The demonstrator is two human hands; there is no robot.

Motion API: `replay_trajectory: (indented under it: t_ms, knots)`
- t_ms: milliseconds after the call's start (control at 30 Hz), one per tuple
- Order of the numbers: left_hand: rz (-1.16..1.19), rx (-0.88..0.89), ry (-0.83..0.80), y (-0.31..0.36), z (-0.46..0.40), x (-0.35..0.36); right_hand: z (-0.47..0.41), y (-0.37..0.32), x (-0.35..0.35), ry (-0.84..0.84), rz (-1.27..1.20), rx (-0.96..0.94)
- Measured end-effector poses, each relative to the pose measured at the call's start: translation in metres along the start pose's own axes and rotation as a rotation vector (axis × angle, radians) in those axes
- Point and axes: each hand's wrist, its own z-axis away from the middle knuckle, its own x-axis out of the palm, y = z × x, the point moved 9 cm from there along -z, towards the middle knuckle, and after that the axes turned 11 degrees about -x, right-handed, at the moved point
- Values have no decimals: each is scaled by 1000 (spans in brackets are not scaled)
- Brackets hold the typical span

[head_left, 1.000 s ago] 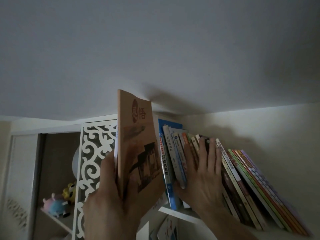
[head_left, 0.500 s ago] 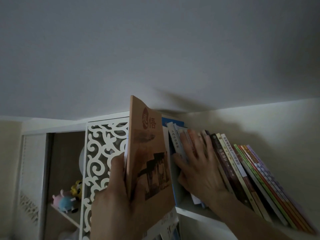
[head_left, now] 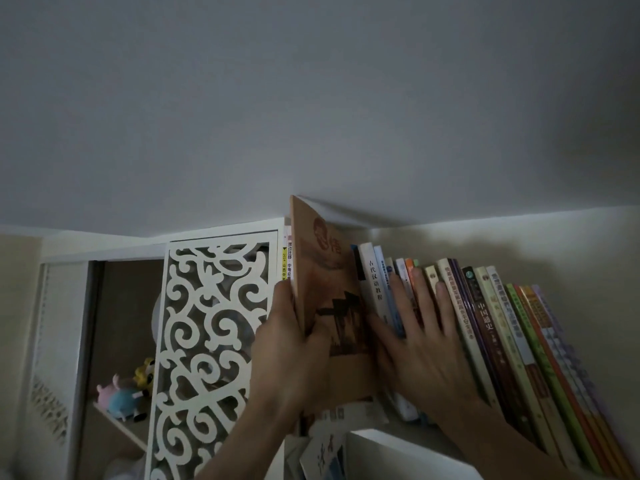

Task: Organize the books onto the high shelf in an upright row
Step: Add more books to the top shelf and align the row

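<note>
1. Left hand [head_left: 287, 355] grips a tan paperback [head_left: 332, 306] low on its spine edge, thumb on the left face and fingers curled over the cover; the book stands upright at the left end of the row on the high shelf [head_left: 408, 445], top corner close to the ceiling.
2. Right hand [head_left: 422, 344] lies flat with fingers spread, pressing the spines of the leaning books [head_left: 491, 323] to the right; it holds nothing.
3. Paperback looks thin, light and floppy; the cover probably bends if held by one corner, so a hold low on the spine with support across the cover suits it.
4. Row to the right tilts rightward; it could slump back into the slot if released.
5. A white fretwork panel [head_left: 214, 341] sits just left of the slot, with yellow-spined books [head_left: 286, 261] between it and the paperback. Tight fit.
6. Plush toys [head_left: 128, 393] sit on a lower shelf, far left, out of the way.
7. Dim light; loose books [head_left: 329, 455] below the shelf are hard to read.
</note>
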Motion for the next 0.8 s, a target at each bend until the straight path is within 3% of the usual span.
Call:
replay_trajectory:
  t_ms: [233, 333, 500, 667, 733, 800]
  knots:
    - [143, 169, 46, -12, -7, 40, 0, 1, 5, -35, -10, 11]
    - [186, 157, 26, -31, -1, 60, 0, 1, 4, -27, -17, 7]
    - [74, 60, -31, -47, -8, 97, 0, -2, 5, -38, -8, 6]
    - [4, 177, -137, -29, -5, 105, 0, -5, 9, -74, 20, -4]
    - [-149, 303, -46, -29, 0, 103, 0, -4, 10, -92, 30, 3]
    - [-308, 436, 183, -30, -1, 97, 0, -3, 9, -96, 36, 17]
